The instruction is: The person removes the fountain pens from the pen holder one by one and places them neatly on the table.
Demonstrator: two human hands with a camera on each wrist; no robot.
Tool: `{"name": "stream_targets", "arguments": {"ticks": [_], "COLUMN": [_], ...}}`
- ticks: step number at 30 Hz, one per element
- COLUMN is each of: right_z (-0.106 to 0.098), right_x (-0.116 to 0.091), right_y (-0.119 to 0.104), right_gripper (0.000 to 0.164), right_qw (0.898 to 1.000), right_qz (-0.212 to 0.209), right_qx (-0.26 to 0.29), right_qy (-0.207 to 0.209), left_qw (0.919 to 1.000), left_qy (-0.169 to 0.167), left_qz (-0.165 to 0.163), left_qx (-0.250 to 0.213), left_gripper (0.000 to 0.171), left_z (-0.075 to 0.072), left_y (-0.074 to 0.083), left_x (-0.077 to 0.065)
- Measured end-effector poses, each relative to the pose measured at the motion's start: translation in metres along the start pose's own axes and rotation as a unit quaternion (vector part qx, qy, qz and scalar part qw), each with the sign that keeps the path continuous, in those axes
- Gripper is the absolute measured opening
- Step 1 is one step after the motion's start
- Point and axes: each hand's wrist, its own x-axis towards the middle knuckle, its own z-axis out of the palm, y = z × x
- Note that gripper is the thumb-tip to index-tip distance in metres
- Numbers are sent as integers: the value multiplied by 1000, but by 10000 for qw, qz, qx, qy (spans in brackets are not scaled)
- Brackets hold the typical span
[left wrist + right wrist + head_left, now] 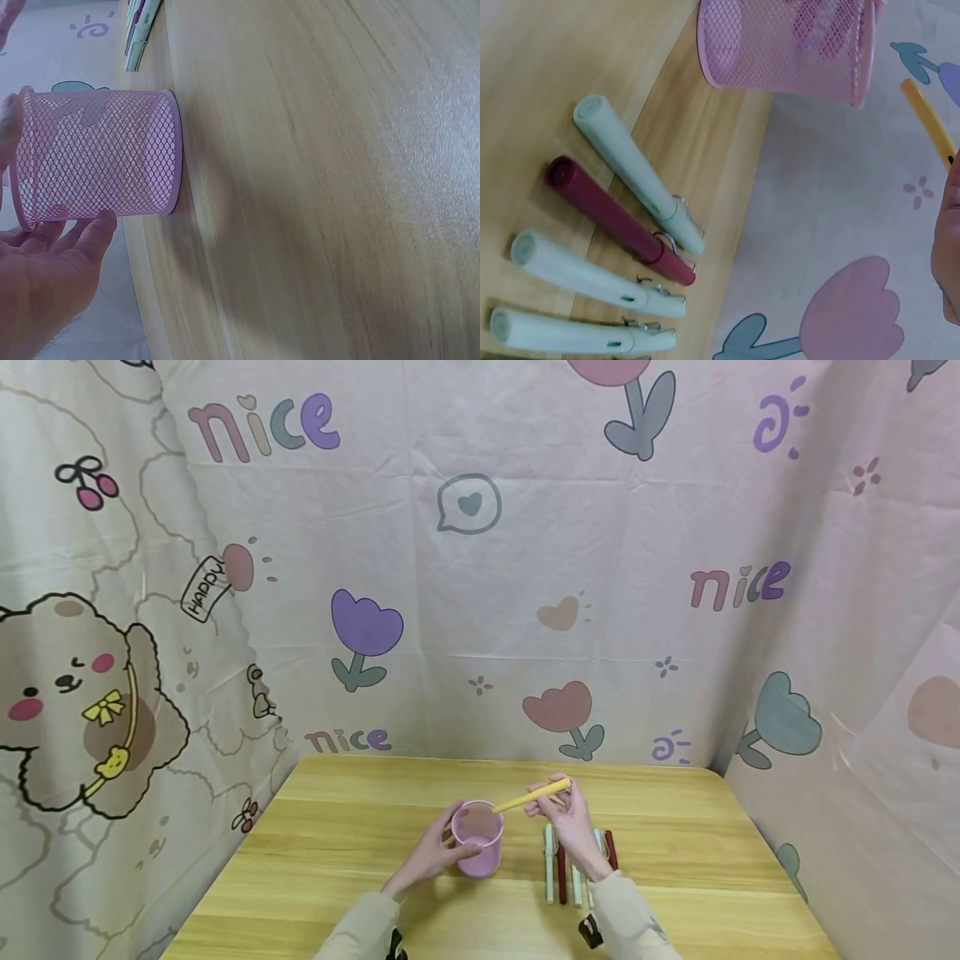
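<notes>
A pink mesh pen holder (480,862) stands on the wooden table, its mouth facing up. My left hand (431,853) grips it from the left, thumb on the near side and fingers on the far side; the left wrist view shows fingertips against the mesh (97,161). Raised to the right of the holder, my right hand (573,827) pinches a yellow pen (528,797) near one end. The pen slants down to the left, its other end at the holder's rim. Only part of the right hand and the yellow pen (928,120) show in the right wrist view.
Below the right hand several capped pens lie side by side, among them a pale green pen (549,864) and a dark red pen (562,872); the forearm partly covers the row. A printed cloth (480,568) hangs behind the table (360,802).
</notes>
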Motion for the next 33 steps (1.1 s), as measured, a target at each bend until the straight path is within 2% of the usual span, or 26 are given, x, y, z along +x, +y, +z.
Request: {"name": "stream_targets", "arguments": {"ticks": [9,16,20,24,29,33], "right_z": [-21,-35,-42,-48,-56,-65], "right_x": [-6,-9,-11,-13,-14,-15], "right_y": [-4,-2,-1,-4,-6,-8], "right_gripper": [33,16,11,15,19,24], "right_qw": [9992,9974,9984,9980,9965,9966], "right_qz": [-15,46,-72,-46,100,3], "right_qx": [-366,-459,-467,-629,-824,-809], "right_qy": [181,545,320,107,64,-166], "left_qw": [9999,9999,9999,9999,10000,10000], "left_qy": [-15,-9,-13,-5,20,33], "left_qz": [102,113,123,130,37,13], "left_qx": [-10,23,28,39,-40,-48], "left_gripper": [92,91,91,91,93,93], "left_z": [0,0,0,1,1,1], "left_y": [-2,0,0,-1,-2,-2], "left_x": [0,0,0,0,1,1]}}
